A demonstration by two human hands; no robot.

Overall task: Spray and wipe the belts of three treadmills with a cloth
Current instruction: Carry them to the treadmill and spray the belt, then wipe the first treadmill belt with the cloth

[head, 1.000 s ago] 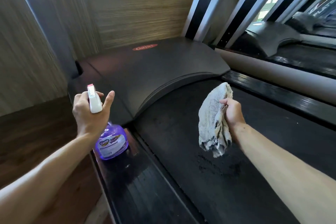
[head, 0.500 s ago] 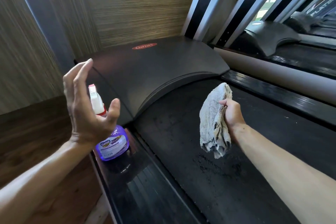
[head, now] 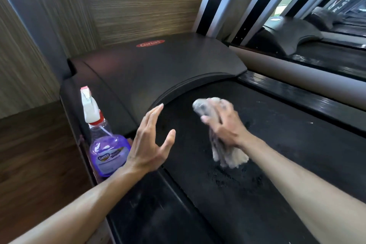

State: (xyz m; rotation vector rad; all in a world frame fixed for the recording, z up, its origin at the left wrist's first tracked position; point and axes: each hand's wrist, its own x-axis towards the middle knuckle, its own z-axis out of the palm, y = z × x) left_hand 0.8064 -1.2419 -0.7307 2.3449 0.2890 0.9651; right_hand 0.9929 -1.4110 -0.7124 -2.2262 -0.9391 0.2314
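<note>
Nearest: black ribbed left side rail (head: 150, 210) of the treadmill, with the wide black textured belt (head: 277, 164) beside it. Left hand (head: 147, 144) hovers over the rail/belt edge, fingers straight and spread, holding nothing. Just left of it, clear purple spray bottle with white trigger and red collar (head: 103, 144) stands upright on the rail, apart from the hand. Right hand (head: 225, 127) is on the belt, fingers curled over a crumpled grey-beige cloth (head: 227, 154); hand and cloth motion-blurred, cloth appears to touch the belt. Damp-looking specks on the belt near the cloth. Farther: curved dark motor cover with red oval logo (head: 158, 65). Beyond: wood-grain wall panel (head: 138, 0), silver-and-black uprights (head: 221, 0), second treadmill (head: 316, 49) at right.
</note>
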